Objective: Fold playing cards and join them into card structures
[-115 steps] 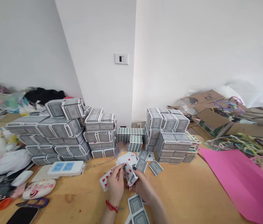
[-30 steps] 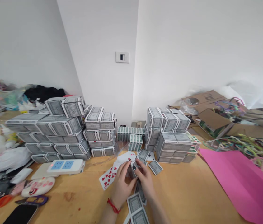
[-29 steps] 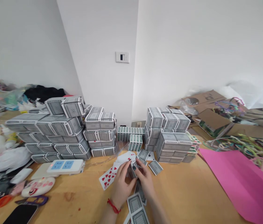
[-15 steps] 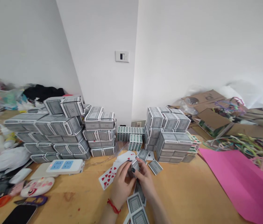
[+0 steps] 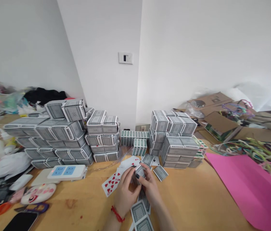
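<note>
Between my two hands is a small folded playing-card piece (image 5: pixel 140 171) with a grey patterned back. My left hand (image 5: pixel 125 189), with a red cord on its wrist, closes on its left side. My right hand (image 5: pixel 149 186) pinches it from the right, a dark-nailed thumb on its face. My fingers hide part of the piece. Left of them lies a face-up heart card (image 5: pixel 111 183). A folded grey-backed card (image 5: pixel 160 173) rests on the right. Under my wrists are more grey-backed cards (image 5: pixel 141 216), partly covered by the hands.
Stacked blocks of folded cards stand at the left (image 5: pixel 60 128) and right (image 5: pixel 180 144), with green card blocks (image 5: pixel 135 138) between them. A power strip (image 5: pixel 68 172), a phone (image 5: pixel 21 221) and a cutter (image 5: pixel 35 207) lie left. Pink paper (image 5: pixel 248 189) covers the right side.
Both hands stay in nearly the same place. The folded card between them has turned slightly, showing a little more of its patterned face.
</note>
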`<action>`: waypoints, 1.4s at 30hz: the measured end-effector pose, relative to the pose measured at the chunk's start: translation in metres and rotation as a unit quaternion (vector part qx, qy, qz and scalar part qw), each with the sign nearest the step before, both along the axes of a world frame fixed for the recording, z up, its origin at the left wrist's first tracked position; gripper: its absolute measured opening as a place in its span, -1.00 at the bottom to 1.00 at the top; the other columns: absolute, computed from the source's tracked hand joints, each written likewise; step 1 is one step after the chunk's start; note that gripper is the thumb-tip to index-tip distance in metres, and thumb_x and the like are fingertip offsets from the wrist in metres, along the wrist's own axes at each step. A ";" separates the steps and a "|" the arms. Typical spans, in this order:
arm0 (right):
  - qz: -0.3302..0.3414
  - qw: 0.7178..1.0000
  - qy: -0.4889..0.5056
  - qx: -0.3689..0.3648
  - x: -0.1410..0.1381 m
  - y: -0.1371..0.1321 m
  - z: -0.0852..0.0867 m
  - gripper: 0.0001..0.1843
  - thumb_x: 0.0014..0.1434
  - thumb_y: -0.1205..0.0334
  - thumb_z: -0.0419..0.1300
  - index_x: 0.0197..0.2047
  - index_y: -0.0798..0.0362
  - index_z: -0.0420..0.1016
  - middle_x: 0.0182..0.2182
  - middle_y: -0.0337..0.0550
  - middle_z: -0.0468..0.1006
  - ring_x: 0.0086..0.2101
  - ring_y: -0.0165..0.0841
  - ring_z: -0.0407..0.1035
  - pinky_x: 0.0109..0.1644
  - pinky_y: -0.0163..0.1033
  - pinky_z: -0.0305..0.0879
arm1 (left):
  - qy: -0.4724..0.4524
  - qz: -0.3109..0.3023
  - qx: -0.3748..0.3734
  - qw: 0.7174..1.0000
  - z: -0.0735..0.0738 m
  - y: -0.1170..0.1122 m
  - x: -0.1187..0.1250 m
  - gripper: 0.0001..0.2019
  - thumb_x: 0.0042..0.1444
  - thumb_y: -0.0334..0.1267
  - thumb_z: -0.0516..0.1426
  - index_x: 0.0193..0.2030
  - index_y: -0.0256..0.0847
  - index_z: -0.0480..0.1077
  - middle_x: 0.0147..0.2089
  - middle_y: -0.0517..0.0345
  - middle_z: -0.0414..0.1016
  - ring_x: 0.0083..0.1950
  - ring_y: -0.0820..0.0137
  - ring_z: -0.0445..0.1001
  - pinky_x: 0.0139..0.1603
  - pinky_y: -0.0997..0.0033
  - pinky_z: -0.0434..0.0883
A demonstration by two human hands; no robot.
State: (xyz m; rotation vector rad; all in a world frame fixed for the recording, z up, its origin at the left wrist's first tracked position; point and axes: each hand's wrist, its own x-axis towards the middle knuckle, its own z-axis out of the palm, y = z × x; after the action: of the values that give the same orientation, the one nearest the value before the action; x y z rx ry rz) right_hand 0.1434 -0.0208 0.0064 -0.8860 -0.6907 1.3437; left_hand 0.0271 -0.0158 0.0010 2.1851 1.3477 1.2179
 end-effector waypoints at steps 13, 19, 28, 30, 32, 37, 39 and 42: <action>-0.031 0.994 -0.095 0.043 0.000 0.001 0.002 -0.47 -0.14 0.13 0.24 -0.05 -0.05 0.27 -0.10 -0.17 0.38 -0.09 -0.25 0.24 -0.01 -0.15 0.16 | 0.052 -0.011 0.004 0.999 -0.003 0.001 -0.001 -0.47 -0.02 -0.38 0.00 0.14 -0.15 0.04 0.14 0.02 0.17 0.15 0.28 0.16 0.09 0.20 0.23; -0.026 0.988 -0.146 0.040 0.000 0.001 0.001 -0.47 -0.12 0.13 0.22 -0.04 0.00 0.27 -0.15 -0.14 0.41 -0.12 -0.24 0.27 -0.07 -0.16 0.21 | 0.044 0.011 0.014 0.999 -0.003 0.001 0.001 -0.43 -0.09 -0.42 0.01 0.13 -0.17 0.06 0.10 -0.01 0.21 0.11 0.25 0.20 0.05 0.20 0.27; -0.029 0.988 -0.151 0.026 0.000 0.002 -0.003 -0.49 -0.19 0.10 0.26 -0.10 0.00 0.34 -0.24 -0.15 0.46 -0.23 -0.25 0.31 -0.15 -0.18 0.24 | 0.059 0.050 0.062 0.995 -0.010 0.001 -0.002 -0.49 -0.05 -0.31 0.06 0.10 -0.19 0.12 0.06 0.00 0.29 0.12 0.22 0.20 0.05 0.17 0.28; -0.012 0.990 -0.136 0.018 0.000 0.001 0.000 -0.47 -0.18 0.11 0.26 -0.09 0.00 0.32 -0.29 -0.17 0.47 -0.28 -0.28 0.33 -0.19 -0.19 0.26 | 0.056 0.045 0.062 0.995 -0.010 0.001 -0.002 -0.51 -0.04 -0.28 0.06 0.10 -0.18 0.13 0.05 0.00 0.30 0.09 0.23 0.24 0.03 0.19 0.30; 0.010 0.993 -0.120 0.013 0.000 -0.001 0.003 -0.47 -0.16 0.12 0.26 -0.07 -0.01 0.29 -0.35 -0.20 0.47 -0.34 -0.32 0.33 -0.23 -0.21 0.27 | 0.046 0.041 0.060 0.996 -0.010 0.001 -0.002 -0.52 -0.03 -0.27 0.06 0.08 -0.17 0.14 0.06 0.00 0.30 0.06 0.25 0.28 0.01 0.21 0.32; 0.049 0.996 -0.075 0.028 -0.001 -0.002 0.006 -0.45 -0.14 0.16 0.25 -0.04 -0.03 0.22 -0.38 -0.23 0.45 -0.36 -0.34 0.33 -0.21 -0.20 0.25 | 0.005 0.040 0.063 0.997 -0.005 -0.002 -0.001 -0.55 -0.05 -0.30 0.07 0.05 -0.20 0.17 0.04 -0.05 0.30 0.01 0.24 0.32 -0.03 0.19 0.35; 0.052 0.996 -0.064 0.038 -0.001 -0.001 0.005 -0.44 -0.15 0.18 0.26 -0.04 -0.04 0.22 -0.34 -0.21 0.45 -0.31 -0.32 0.33 -0.17 -0.17 0.24 | -0.010 0.039 0.057 0.998 -0.003 -0.003 0.000 -0.56 -0.06 -0.31 0.08 0.03 -0.22 0.17 0.03 -0.08 0.30 0.01 0.23 0.32 -0.03 0.17 0.34; 0.043 0.996 -0.063 0.043 0.000 0.000 0.003 -0.45 -0.15 0.20 0.27 -0.05 -0.04 0.23 -0.29 -0.20 0.44 -0.26 -0.31 0.33 -0.11 -0.16 0.21 | -0.024 0.033 0.031 0.999 -0.001 -0.003 0.002 -0.57 -0.07 -0.33 0.08 0.01 -0.24 0.16 0.02 -0.10 0.29 0.02 0.23 0.30 -0.03 0.15 0.33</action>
State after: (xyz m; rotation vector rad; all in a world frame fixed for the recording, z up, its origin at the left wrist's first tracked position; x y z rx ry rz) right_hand 0.1429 -0.0212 0.0095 -0.8863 -0.8874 1.3321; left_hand 0.0289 -0.0187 0.0001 2.1540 1.3914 1.3457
